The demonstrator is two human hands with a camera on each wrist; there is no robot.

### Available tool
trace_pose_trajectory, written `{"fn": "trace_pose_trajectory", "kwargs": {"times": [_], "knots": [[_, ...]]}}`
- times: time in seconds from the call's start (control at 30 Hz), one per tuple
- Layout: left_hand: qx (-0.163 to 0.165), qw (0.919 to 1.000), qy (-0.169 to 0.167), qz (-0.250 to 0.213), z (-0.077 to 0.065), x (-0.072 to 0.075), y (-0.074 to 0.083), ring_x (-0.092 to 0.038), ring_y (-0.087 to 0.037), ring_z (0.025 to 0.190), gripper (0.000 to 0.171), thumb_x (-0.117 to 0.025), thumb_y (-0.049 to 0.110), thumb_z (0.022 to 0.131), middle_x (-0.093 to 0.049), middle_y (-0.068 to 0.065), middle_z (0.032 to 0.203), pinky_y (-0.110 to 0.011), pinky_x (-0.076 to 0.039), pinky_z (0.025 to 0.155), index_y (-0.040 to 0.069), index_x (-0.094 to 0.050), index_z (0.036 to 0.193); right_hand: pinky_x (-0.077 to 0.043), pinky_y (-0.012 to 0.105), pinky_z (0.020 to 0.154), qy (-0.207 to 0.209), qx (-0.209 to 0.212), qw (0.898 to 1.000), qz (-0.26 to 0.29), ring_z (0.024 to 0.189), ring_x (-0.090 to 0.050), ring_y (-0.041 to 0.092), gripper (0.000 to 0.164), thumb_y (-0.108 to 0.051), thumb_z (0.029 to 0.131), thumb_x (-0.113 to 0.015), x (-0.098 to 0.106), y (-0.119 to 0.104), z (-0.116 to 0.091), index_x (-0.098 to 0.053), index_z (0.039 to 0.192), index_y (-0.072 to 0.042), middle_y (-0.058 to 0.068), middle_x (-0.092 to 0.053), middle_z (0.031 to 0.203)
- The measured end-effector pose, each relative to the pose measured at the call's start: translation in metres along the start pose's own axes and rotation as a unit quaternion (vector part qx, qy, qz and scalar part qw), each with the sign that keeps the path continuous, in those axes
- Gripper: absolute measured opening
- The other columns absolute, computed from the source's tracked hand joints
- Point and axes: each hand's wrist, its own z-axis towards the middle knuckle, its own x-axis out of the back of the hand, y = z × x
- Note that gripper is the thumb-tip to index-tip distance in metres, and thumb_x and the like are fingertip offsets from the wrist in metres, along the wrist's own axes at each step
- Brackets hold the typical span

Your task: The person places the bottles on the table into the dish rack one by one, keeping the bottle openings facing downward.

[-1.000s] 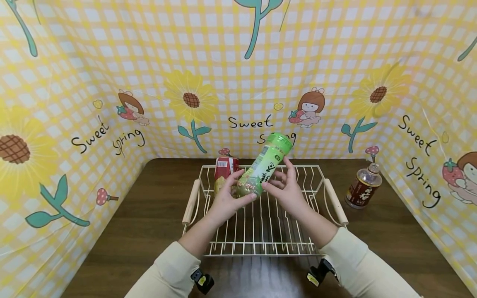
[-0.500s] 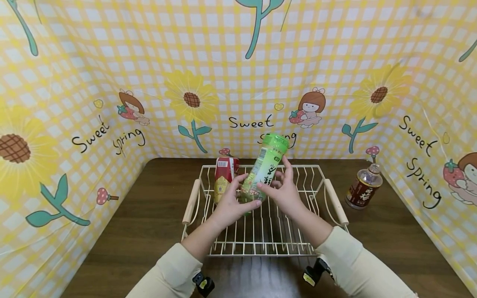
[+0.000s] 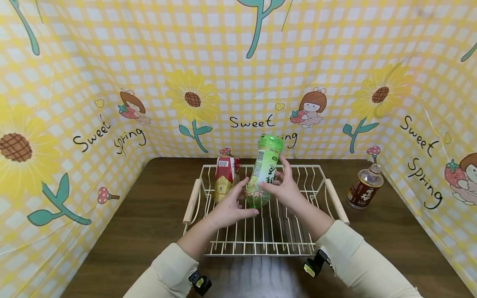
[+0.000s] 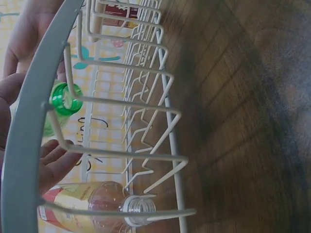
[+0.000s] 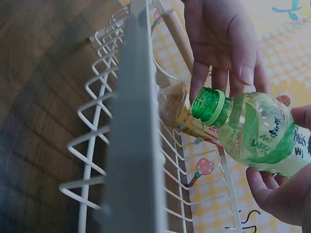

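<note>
A green plastic drink bottle (image 3: 263, 174) is held over the rack, almost upright with its base up and its uncapped mouth (image 5: 206, 104) pointing down. My right hand (image 3: 288, 188) grips its side between thumb and fingers. My left hand (image 3: 232, 209) is beside the bottle's lower end, fingers spread and loosely bent around the neck area; the right wrist view shows these fingers (image 5: 218, 80) close behind the neck, and whether they touch it I cannot tell. The cream wire dish rack (image 3: 261, 243) lies beneath both hands. A red and yellow bottle (image 3: 223, 176) stands mouth-down in the rack's left side.
On the table right of the rack stands a bottle with a dark brown label (image 3: 363, 188). Wooden handles (image 3: 191, 201) rise at the rack's two sides. A yellow checked cloth (image 3: 238, 82) hangs behind and around the dark wooden table (image 3: 123, 231).
The green bottle has swung from a strong tilt to nearly upright, its lower end moving right and down. The left hand's fingers have loosened from its lower end.
</note>
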Motion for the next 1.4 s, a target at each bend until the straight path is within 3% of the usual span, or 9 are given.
{"fn": "trace_pose_trajectory", "kwargs": {"times": [0.17,0.4,0.6,0.73,0.83,0.97,1.07,1.23,1.4], "knots": [[0.014,0.9992,0.034,0.012,-0.005,0.013,0.000,-0.045,-0.045,0.131,0.077,-0.070,0.016,0.088,-0.042,-0.023,0.146,-0.054,-0.045,0.104,0.007,-0.029,0.153,-0.051,0.050,0.096,-0.008,-0.001,1.000,-0.013,0.122,-0.053,0.043,0.105,-0.008,0.084,-0.071,0.004,0.000,0.009,0.002,0.157,-0.031,0.025,-0.044,0.144],[0.008,0.9948,0.098,0.026,-0.011,0.047,-0.002,-0.046,-0.043,0.130,0.056,-0.063,0.010,0.093,-0.044,-0.026,0.146,-0.054,-0.042,0.106,-0.001,-0.042,0.144,-0.051,0.047,0.097,-0.016,-0.008,0.999,-0.033,0.120,-0.056,0.040,0.106,-0.005,0.084,-0.071,0.010,0.002,0.023,0.002,0.157,-0.028,0.025,-0.044,0.144],[0.035,0.9870,0.150,0.046,-0.019,0.074,-0.015,-0.037,-0.043,0.135,0.053,-0.060,0.012,0.095,-0.035,-0.027,0.149,-0.056,-0.037,0.109,-0.001,-0.042,0.144,-0.052,0.047,0.096,-0.021,-0.018,0.998,-0.064,0.116,-0.058,0.038,0.108,-0.007,0.083,-0.072,0.011,0.004,0.031,0.003,0.157,-0.030,0.024,-0.043,0.145],[0.065,0.9823,0.158,0.076,-0.025,0.087,-0.028,-0.033,-0.044,0.140,0.057,-0.058,0.016,0.097,-0.031,-0.029,0.152,-0.057,-0.032,0.113,0.000,-0.037,0.148,-0.052,0.048,0.096,-0.027,-0.023,0.996,-0.078,0.117,-0.057,0.040,0.109,-0.007,0.084,-0.072,0.011,0.009,0.035,0.005,0.157,-0.028,0.026,-0.043,0.145],[0.083,0.9794,0.162,0.087,-0.026,0.090,-0.041,-0.040,-0.044,0.134,0.063,-0.057,0.016,0.096,-0.035,-0.030,0.149,-0.055,-0.032,0.114,-0.004,-0.030,0.150,-0.051,0.050,0.096,-0.029,-0.024,0.996,-0.084,0.120,-0.056,0.043,0.108,-0.007,0.084,-0.072,0.011,0.013,0.037,0.005,0.157,-0.027,0.028,-0.041,0.144],[0.108,0.9790,0.166,0.050,-0.027,0.089,-0.056,-0.042,-0.041,0.132,0.071,-0.057,0.012,0.094,-0.035,-0.029,0.151,-0.051,-0.035,0.113,-0.007,-0.020,0.152,-0.051,0.051,0.097,-0.039,-0.030,0.995,-0.087,0.121,-0.055,0.045,0.107,-0.008,0.085,-0.072,0.010,0.017,0.037,0.004,0.157,-0.028,0.028,-0.040,0.144],[0.122,0.9786,0.165,0.016,-0.027,0.086,-0.063,-0.038,-0.041,0.136,0.073,-0.055,0.009,0.094,-0.031,-0.028,0.154,-0.050,-0.032,0.115,-0.005,-0.015,0.154,-0.051,0.053,0.096,-0.047,-0.033,0.994,-0.088,0.122,-0.054,0.046,0.107,-0.008,0.086,-0.072,0.009,0.019,0.037,0.005,0.157,-0.028,0.029,-0.041,0.143],[0.130,0.9777,0.165,0.002,-0.027,0.085,-0.065,-0.031,-0.041,0.141,0.074,-0.051,0.005,0.093,-0.023,-0.027,0.159,-0.051,-0.026,0.117,-0.003,-0.011,0.155,-0.049,0.054,0.098,-0.047,-0.039,0.994,-0.091,0.123,-0.052,0.046,0.107,-0.009,0.086,-0.072,0.008,0.021,0.038,0.005,0.157,-0.028,0.028,-0.040,0.145],[0.141,0.9764,0.162,-0.021,-0.028,0.085,-0.067,-0.047,-0.034,0.119,0.073,-0.047,0.002,0.095,-0.022,-0.027,0.158,-0.034,-0.046,0.093,0.000,-0.008,0.156,-0.050,0.052,0.098,-0.054,-0.047,0.992,-0.105,0.123,-0.054,0.044,0.107,-0.011,0.086,-0.073,0.006,0.026,0.040,0.006,0.157,-0.028,0.028,-0.041,0.144]]}}
